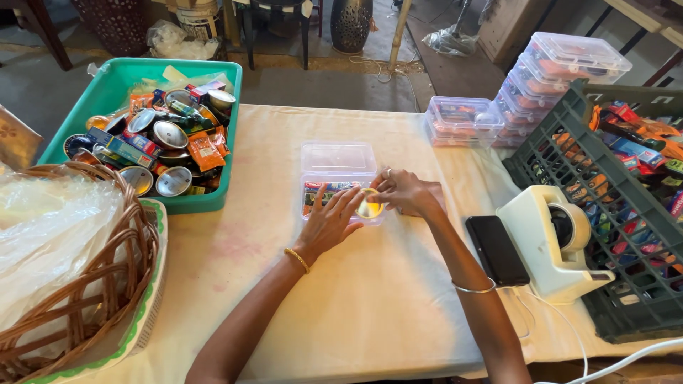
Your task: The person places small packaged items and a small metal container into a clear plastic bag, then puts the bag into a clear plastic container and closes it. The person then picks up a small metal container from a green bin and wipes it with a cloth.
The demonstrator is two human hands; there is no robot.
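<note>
A clear plastic box (339, 186) lies open in the middle of the table, its lid (338, 157) folded back behind it, with colourful packets inside. My left hand (329, 222) rests on the box's near left edge, fingers spread. My right hand (407, 192) pinches a small round tin (370, 206) with a shiny lid at the box's near right corner. Both wrists wear bangles.
A green tub (117, 89) full of tins and packets stands at the back left. A wicker basket (107, 284) with plastic bags sits near left. Stacked filled clear boxes (569, 60), a dark crate (569, 163) of packets, a white tape dispenser (551, 238) and a phone (496, 249) lie right.
</note>
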